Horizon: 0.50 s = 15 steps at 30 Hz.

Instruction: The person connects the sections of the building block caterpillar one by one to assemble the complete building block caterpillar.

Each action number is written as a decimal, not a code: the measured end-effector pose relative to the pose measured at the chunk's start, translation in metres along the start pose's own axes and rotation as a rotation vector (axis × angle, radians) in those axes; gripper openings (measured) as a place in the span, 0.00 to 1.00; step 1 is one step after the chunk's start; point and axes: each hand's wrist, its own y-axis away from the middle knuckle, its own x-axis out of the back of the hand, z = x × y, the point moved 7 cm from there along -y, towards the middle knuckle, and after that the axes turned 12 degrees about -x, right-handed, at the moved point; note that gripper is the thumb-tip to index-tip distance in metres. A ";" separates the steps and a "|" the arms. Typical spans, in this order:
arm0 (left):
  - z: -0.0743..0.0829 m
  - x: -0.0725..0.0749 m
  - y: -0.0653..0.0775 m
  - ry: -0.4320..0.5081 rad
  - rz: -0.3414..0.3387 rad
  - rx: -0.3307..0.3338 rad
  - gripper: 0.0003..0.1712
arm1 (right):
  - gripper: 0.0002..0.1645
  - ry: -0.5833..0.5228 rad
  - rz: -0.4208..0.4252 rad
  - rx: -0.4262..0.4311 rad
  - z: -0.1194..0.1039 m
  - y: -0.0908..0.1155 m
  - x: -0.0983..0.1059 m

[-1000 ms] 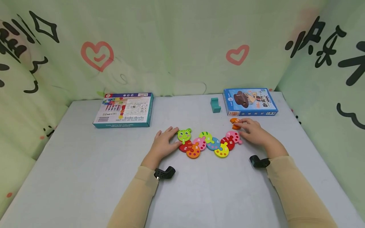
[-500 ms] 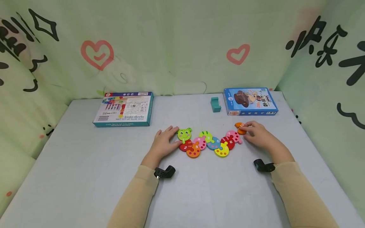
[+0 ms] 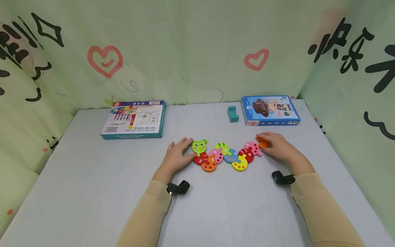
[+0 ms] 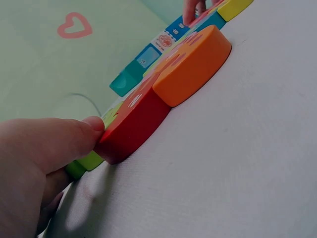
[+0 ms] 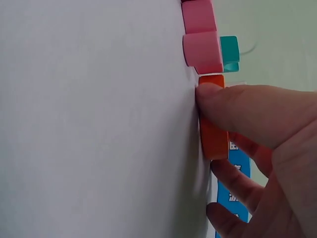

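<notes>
A row of colourful wooden caterpillar puzzle pieces lies joined on the table, from a smiling green head piece [image 3: 199, 146] on the left to a pink piece [image 3: 252, 147] on the right. My left hand [image 3: 175, 157] rests beside the head, fingers extended; its thumb touches the red number 2 piece [image 4: 136, 121]. With my right hand [image 3: 275, 145] I pinch a loose orange puzzle piece [image 5: 215, 141] between thumb and fingers. It sits just off the pink end piece, a small gap showing in the right wrist view. My fingers hide part of it.
A teal block [image 3: 233, 114] stands at the back, next to a blue picture box [image 3: 271, 110]. At the back left lies a white and teal box [image 3: 133, 120]. White cloth covers the table [image 3: 123, 178], and green curtains hang behind it.
My right hand has brought the orange piece right and toward me, from above the pink end piece to beside it, turning it and gripping it more closely. My left hand stays put.
</notes>
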 end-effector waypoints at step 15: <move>-0.001 -0.002 -0.001 -0.002 -0.007 -0.010 0.36 | 0.40 -0.041 0.026 -0.010 -0.008 0.040 -0.005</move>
